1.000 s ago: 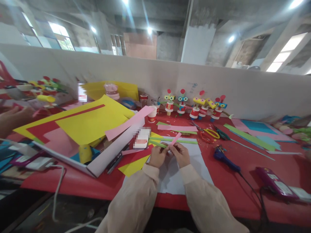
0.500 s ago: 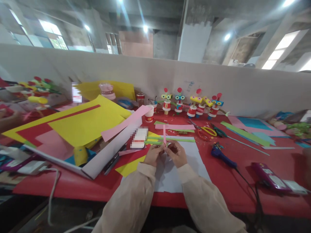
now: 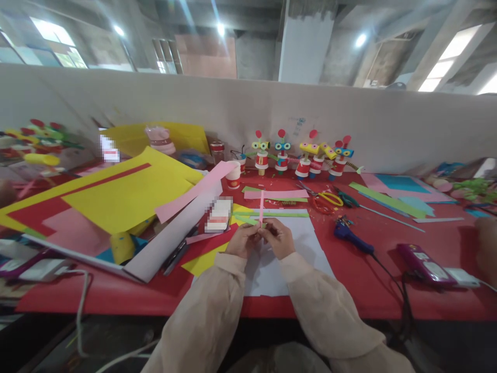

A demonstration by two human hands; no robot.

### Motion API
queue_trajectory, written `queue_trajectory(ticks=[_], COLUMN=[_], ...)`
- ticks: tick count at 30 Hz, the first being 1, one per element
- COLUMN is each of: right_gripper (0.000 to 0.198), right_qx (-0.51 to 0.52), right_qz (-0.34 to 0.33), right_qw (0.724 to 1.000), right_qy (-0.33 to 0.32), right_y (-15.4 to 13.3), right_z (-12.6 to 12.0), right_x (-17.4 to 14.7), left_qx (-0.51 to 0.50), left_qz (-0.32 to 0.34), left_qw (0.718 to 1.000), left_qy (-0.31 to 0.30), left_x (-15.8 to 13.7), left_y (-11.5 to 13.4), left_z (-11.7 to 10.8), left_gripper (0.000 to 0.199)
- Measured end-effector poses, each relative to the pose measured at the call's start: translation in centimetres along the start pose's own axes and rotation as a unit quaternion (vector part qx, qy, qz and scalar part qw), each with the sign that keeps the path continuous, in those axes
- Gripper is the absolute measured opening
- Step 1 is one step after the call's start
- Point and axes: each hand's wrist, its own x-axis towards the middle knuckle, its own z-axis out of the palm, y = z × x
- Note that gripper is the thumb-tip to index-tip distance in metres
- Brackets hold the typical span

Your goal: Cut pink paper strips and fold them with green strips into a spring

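Note:
My left hand (image 3: 241, 241) and my right hand (image 3: 278, 238) meet over a white sheet (image 3: 298, 254), fingertips pinched together. Between them they hold a narrow pink paper strip (image 3: 261, 204), which stands upright from the fingers. A green paper strip (image 3: 246, 219) runs out leftward from the same pinch. The fingers hide the spot where the two strips meet. Just beyond my hands, another long green strip (image 3: 291, 213) lies across the top of the sheet. Farther off is a wider pink strip (image 3: 287, 195).
Yellow paper (image 3: 128, 191) and a white roll (image 3: 174, 233) lie left. Paper-cup figures (image 3: 262, 158) line the wall beside a paper cup (image 3: 233, 176). Yellow-handled scissors (image 3: 330, 198), a blue glue gun (image 3: 355, 237) with its cord and a purple device (image 3: 425, 265) lie right.
The camera view has shifted slightly, so the table sits a little higher and farther left. Both hands stay pinched on the strips, with only small finger movement.

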Motion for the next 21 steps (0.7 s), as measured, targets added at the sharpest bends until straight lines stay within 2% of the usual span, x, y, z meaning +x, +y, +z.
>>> queue_trajectory(ticks=[7, 12, 15, 21], right_gripper=[0.016, 0.021, 0.017, 0.011], right_qx=[0.029, 0.008, -0.013, -0.032], right_qz=[0.009, 0.003, -0.007, -0.019], right_qw=[1.000, 1.000, 0.999, 0.999], right_qy=[0.004, 0.023, 0.030, 0.032], right_y=[0.23, 0.42, 0.47, 0.56], right_z=[0.07, 0.03, -0.08, -0.18], right_x=[0.01, 0.10, 0.07, 0.04], left_qx=[-0.008, -0.004, -0.001, 0.010], left_qz=[-0.026, -0.006, -0.003, -0.014], left_qw=[0.999, 1.000, 1.000, 1.000], left_qy=[-0.026, -0.006, 0.015, 0.009], left_x=[-0.09, 0.14, 0.32, 0.65], left_y=[0.01, -0.09, -0.13, -0.22], left_z=[0.15, 0.23, 0.08, -0.19], left_gripper=[0.022, 0.027, 0.026, 0.027])
